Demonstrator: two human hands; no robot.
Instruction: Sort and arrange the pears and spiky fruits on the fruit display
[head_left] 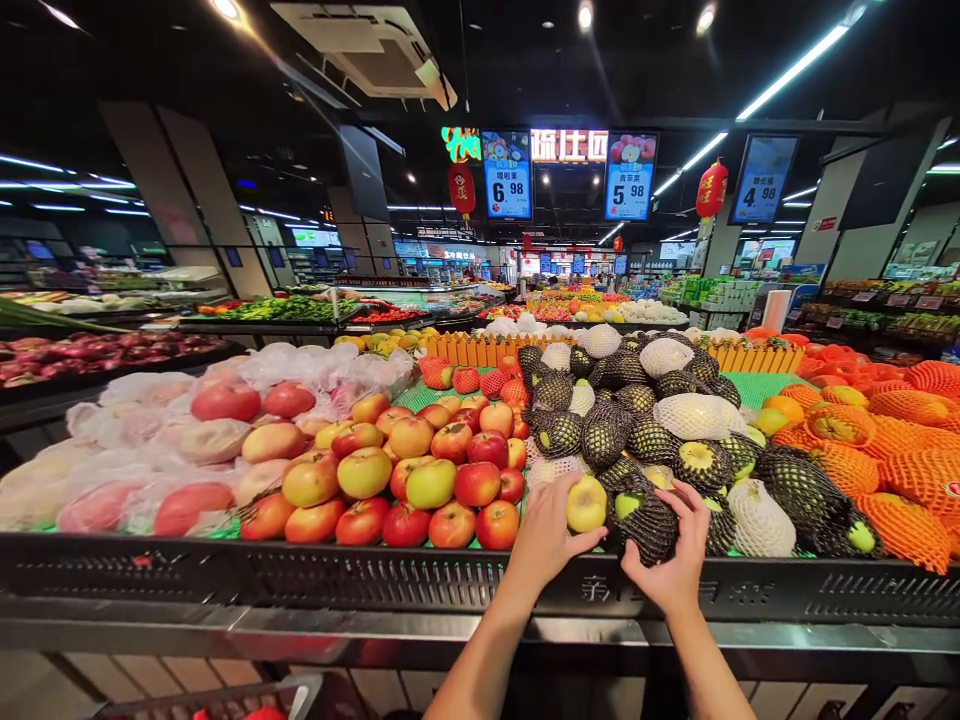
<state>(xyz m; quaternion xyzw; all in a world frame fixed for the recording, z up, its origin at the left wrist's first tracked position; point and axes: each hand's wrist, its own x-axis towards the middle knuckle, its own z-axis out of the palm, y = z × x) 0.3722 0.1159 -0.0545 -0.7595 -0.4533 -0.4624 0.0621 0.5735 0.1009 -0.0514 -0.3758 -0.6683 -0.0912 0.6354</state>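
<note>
My left hand (547, 535) curls around a bare yellow-green apple (586, 503) at the front of the fruit stand. My right hand (675, 555) grips a green apple in a black foam net (646, 517) just to its right. Both fruits rest among a heap of net-wrapped green apples (604, 432), some in black nets and some in white. A pile of red and yellow apples (420, 470) lies immediately left of my left hand.
A black perforated rim (300, 575) fronts the stand, with a steel rail below. Bagged pink apples (150, 450) sit at left, orange-netted fruit (892, 440) at right. Price signs (628, 175) hang overhead. A cart edge (247, 700) shows at the bottom.
</note>
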